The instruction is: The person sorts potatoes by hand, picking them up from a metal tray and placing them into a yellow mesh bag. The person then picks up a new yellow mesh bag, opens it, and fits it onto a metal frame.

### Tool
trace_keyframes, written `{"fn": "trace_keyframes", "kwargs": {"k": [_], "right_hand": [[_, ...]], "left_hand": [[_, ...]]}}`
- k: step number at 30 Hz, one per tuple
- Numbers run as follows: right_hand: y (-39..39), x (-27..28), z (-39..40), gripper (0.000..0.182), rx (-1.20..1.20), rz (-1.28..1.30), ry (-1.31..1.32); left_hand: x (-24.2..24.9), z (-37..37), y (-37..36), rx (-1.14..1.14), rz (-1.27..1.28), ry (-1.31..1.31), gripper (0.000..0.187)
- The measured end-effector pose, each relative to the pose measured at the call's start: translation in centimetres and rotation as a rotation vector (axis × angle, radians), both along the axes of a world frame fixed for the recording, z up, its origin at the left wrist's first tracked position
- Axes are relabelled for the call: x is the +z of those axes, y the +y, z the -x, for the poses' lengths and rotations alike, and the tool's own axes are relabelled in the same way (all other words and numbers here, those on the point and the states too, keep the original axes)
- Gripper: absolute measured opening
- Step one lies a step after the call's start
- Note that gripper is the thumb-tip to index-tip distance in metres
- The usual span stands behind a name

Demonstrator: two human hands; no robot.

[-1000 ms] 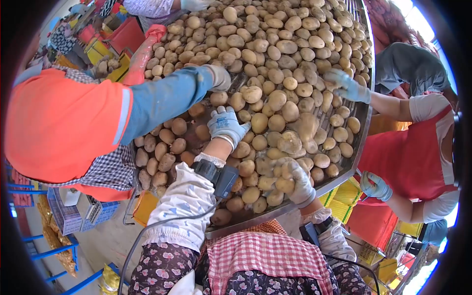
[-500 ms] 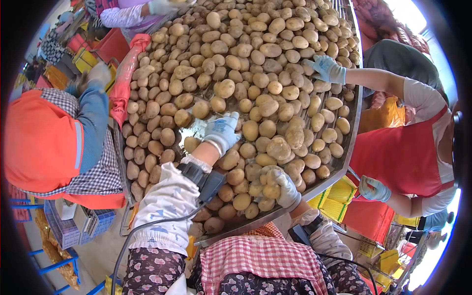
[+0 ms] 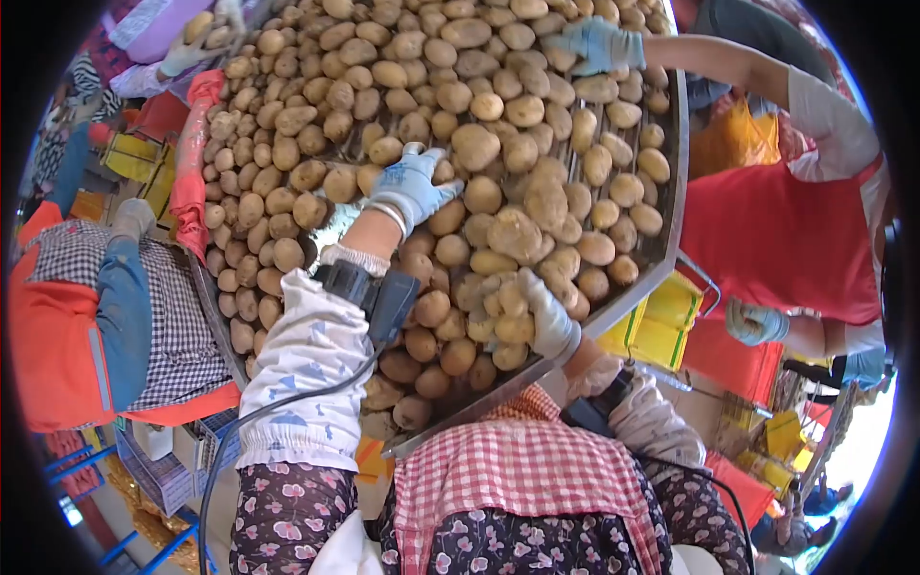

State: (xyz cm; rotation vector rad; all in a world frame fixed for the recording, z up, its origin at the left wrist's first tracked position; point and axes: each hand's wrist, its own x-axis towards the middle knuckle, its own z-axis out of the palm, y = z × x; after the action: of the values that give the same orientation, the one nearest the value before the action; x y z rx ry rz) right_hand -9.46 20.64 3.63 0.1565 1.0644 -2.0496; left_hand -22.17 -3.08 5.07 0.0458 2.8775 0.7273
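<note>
A broad heap of potatoes (image 3: 474, 149) covers the metal sorting table in front of me. My left hand (image 3: 412, 189), in a light blue and white glove, lies on the potatoes near the middle with its fingers spread and nothing gripped. Close to the front edge, my right hand (image 3: 548, 321), gloved too, curls around a cluster of small potatoes (image 3: 508, 311). Its fingertips are partly hidden by them. Beside my left wrist a bare, shiny patch of the table (image 3: 335, 225) shows.
A co-worker's gloved hand (image 3: 599, 46) reaches onto the heap from the right. Another person in an orange hood (image 3: 62, 355) works at the left. The metal rim (image 3: 676, 172) bounds the table; yellow crates (image 3: 661, 321) stand below it. A red rolled cloth (image 3: 195, 163) lines the left side.
My view has shifted, so the table sits higher. My left hand has moved slightly and its fingers are spread wider. My right hand stays at the front with potatoes.
</note>
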Motion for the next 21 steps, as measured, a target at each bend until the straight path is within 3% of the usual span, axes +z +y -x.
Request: {"fn": "trace_keyframes", "kwargs": {"k": [3,6,8,10,12,15,16,18,20,21], "right_hand": [[0.4,-0.2,1.2,0.053,0.029,0.115,-0.075],[-0.3,1.8,1.3,0.058,-0.068,0.134,-0.3],[-0.6,2.5,1.3,0.063,-0.194,0.278,-0.448],[-0.1,3.1,0.9,0.066,-0.182,0.357,-0.431],[0.1,3.5,0.9,0.066,-0.157,0.343,-0.334],[-0.8,2.2,0.7,0.063,-0.178,0.334,-0.263],[-1.1,1.7,0.6,0.062,-0.199,0.291,-0.229],[-3.1,6.4,-0.7,0.051,-0.24,0.173,-0.265],[-2.0,6.1,-1.7,0.05,-0.219,0.156,-0.199],[-1.2,5.2,-1.8,0.051,-0.201,0.214,-0.216]], "left_hand": [[-1.8,0.7,-0.4,-0.031,-0.087,0.038,0.063],[-1.4,-0.1,-0.8,0.012,-0.14,0.079,0.061],[-1.0,-1.6,-1.7,0.065,-0.18,0.134,0.06],[1.4,-5.8,-2.0,0.345,-1.357,-0.021,0.054],[5.4,-9.8,0.3,0.527,-1.872,-0.111,0.045],[3.2,-13.5,4.6,0.653,-1.918,-0.076,0.043],[2.3,-14.2,6.5,0.555,-1.737,0.061,0.044],[1.6,-15.7,8.7,0.368,-1.357,0.335,0.045],[0.9,-16.2,9.8,0.202,-1.014,0.597,0.045],[1.1,-16.3,9.9,0.14,-1.042,0.569,0.046]]}}
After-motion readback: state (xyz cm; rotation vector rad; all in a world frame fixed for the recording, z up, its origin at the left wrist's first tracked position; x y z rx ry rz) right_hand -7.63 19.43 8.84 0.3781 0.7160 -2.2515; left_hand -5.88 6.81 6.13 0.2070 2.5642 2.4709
